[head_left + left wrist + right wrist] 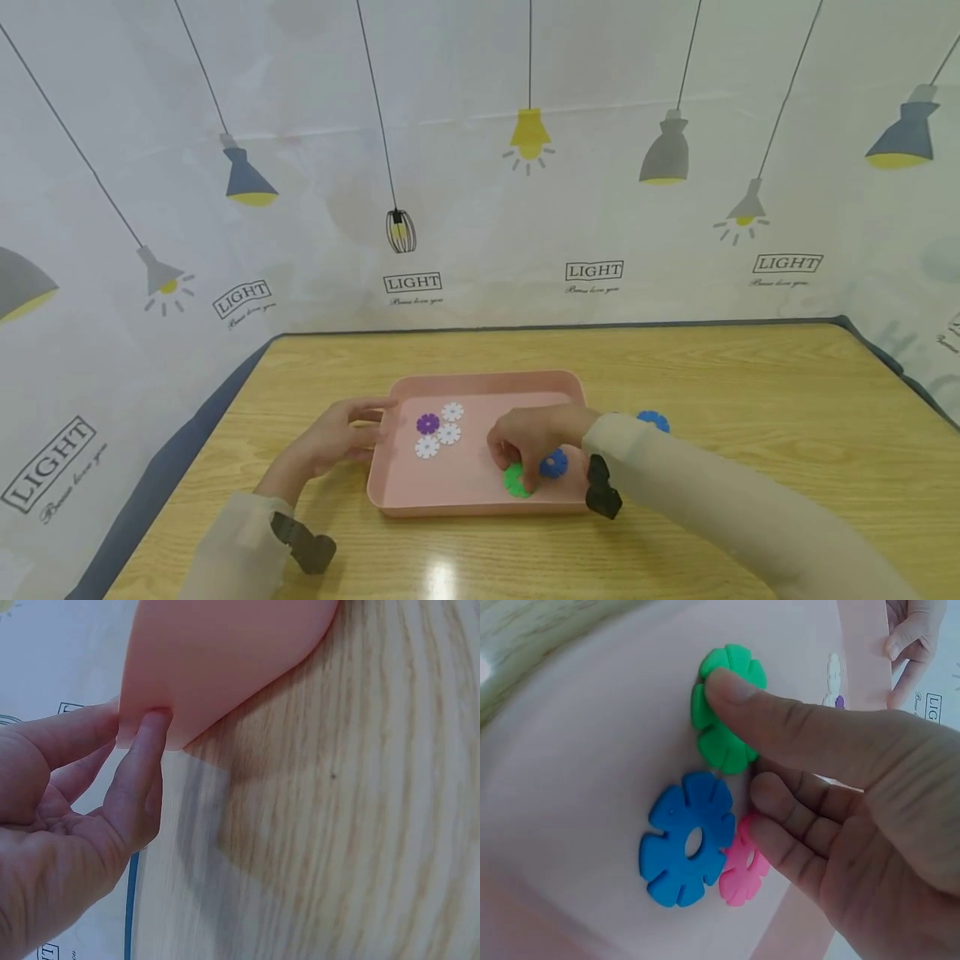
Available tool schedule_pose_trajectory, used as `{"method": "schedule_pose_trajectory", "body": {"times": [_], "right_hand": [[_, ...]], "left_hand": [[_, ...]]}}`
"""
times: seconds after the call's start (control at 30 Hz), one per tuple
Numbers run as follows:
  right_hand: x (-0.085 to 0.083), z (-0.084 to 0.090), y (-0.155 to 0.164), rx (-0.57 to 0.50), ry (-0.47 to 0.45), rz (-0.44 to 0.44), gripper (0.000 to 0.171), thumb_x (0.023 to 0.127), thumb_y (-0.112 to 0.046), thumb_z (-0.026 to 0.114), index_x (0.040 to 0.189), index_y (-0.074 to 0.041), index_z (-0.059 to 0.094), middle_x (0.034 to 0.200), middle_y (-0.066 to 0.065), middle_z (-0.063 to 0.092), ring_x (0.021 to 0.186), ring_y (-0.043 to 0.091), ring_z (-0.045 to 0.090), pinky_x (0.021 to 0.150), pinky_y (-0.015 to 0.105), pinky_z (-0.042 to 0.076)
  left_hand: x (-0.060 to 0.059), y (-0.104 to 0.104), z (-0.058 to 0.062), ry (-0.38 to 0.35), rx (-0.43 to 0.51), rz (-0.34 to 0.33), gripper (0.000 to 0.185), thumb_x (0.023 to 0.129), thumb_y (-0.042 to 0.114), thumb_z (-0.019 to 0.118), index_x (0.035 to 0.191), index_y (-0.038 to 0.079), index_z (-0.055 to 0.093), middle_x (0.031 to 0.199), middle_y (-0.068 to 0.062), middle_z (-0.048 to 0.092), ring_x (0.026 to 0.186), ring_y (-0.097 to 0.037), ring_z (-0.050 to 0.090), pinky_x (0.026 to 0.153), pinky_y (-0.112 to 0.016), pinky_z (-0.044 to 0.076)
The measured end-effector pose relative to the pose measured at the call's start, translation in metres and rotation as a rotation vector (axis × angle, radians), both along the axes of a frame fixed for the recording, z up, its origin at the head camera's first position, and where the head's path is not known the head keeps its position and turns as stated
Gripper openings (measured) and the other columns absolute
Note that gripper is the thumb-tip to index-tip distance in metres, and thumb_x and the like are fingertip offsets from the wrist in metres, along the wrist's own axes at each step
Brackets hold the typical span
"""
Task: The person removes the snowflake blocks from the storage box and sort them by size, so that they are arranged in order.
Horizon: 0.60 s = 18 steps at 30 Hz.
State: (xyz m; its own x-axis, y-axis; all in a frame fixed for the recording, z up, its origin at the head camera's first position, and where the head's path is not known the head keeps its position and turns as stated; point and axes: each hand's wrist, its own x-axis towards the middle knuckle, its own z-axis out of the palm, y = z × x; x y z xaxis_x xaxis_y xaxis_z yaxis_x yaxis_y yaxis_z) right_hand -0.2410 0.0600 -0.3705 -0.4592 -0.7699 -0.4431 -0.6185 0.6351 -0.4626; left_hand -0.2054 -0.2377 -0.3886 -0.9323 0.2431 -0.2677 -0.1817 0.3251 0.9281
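Note:
A pink tray (480, 498) lies on the wooden table. My left hand (360, 427) holds its left rim; in the left wrist view the left hand (139, 724) pinches the tray (217, 660) edge between thumb and forefinger. My right hand (522, 473) reaches into the tray's near right part. In the right wrist view the right hand (742, 750) has its thumb on a green notched disc (739, 667) and its forefinger at the disc's edge. A blue disc (688, 838) and a pink disc (742, 874) lie beside it, the pink one partly under the fingers.
Three white discs (448, 433) and a purple disc (427, 423) lie in the tray's left half. Another blue disc (652, 419) sits on the table (750, 392) right of the tray. A lamp-printed backdrop (480, 208) walls the table on three sides.

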Motion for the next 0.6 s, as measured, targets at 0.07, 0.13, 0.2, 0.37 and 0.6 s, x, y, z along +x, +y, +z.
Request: {"method": "schedule_pose_trajectory", "body": {"times": [0.07, 0.13, 0.2, 0.37, 0.6], "right_hand": [[0.000, 0.000, 0.000, 0.007, 0.016, -0.010, 0.028, 0.065, -0.009, 0.082, 0.078, -0.014, 0.059, 0.075, -0.004, 0.055, 0.066, 0.006, 0.045, 0.060, 0.018, 0.042], [0.000, 0.000, 0.000, 0.015, 0.035, -0.017, 0.028, 0.065, -0.010, 0.083, 0.077, -0.014, 0.058, 0.073, -0.004, 0.054, 0.065, 0.006, 0.045, 0.059, 0.018, 0.041], [0.001, 0.000, 0.001, 0.018, 0.059, -0.012, 0.029, 0.065, -0.012, 0.083, 0.076, -0.015, 0.057, 0.072, -0.005, 0.052, 0.065, 0.006, 0.045, 0.058, 0.018, 0.040], [0.002, 0.003, 0.004, -0.059, 0.102, 0.006, 0.029, 0.064, -0.010, 0.083, 0.075, -0.014, 0.056, 0.071, -0.006, 0.050, 0.065, 0.005, 0.043, 0.057, 0.018, 0.038], [0.000, 0.010, 0.022, -0.281, 0.095, 0.002, 0.025, 0.070, -0.007, 0.079, 0.075, -0.011, 0.055, 0.066, -0.006, 0.045, 0.060, 0.005, 0.039, 0.054, 0.018, 0.035]], "left_hand": [[0.000, 0.000, 0.000, -0.001, 0.002, 0.002, 0.046, 0.091, 0.001, 0.052, 0.136, 0.002, 0.041, 0.132, -0.025, 0.040, 0.104, -0.029, 0.055, 0.082, -0.038, 0.051], [-0.001, 0.000, -0.001, -0.001, 0.005, 0.002, 0.046, 0.091, 0.000, 0.052, 0.136, 0.002, 0.041, 0.132, -0.025, 0.039, 0.104, -0.029, 0.055, 0.082, -0.038, 0.051], [-0.001, 0.000, -0.001, -0.001, 0.006, 0.003, 0.046, 0.091, 0.000, 0.052, 0.136, 0.002, 0.041, 0.132, -0.025, 0.039, 0.104, -0.029, 0.055, 0.082, -0.038, 0.051], [-0.001, 0.000, -0.001, 0.004, 0.003, 0.003, 0.047, 0.091, -0.001, 0.051, 0.136, 0.001, 0.041, 0.132, -0.026, 0.039, 0.103, -0.028, 0.056, 0.081, -0.039, 0.052], [-0.001, 0.001, 0.000, -0.001, 0.002, 0.012, 0.047, 0.090, -0.002, 0.051, 0.136, 0.001, 0.041, 0.132, -0.026, 0.039, 0.102, -0.029, 0.056, 0.080, -0.039, 0.052]]}}
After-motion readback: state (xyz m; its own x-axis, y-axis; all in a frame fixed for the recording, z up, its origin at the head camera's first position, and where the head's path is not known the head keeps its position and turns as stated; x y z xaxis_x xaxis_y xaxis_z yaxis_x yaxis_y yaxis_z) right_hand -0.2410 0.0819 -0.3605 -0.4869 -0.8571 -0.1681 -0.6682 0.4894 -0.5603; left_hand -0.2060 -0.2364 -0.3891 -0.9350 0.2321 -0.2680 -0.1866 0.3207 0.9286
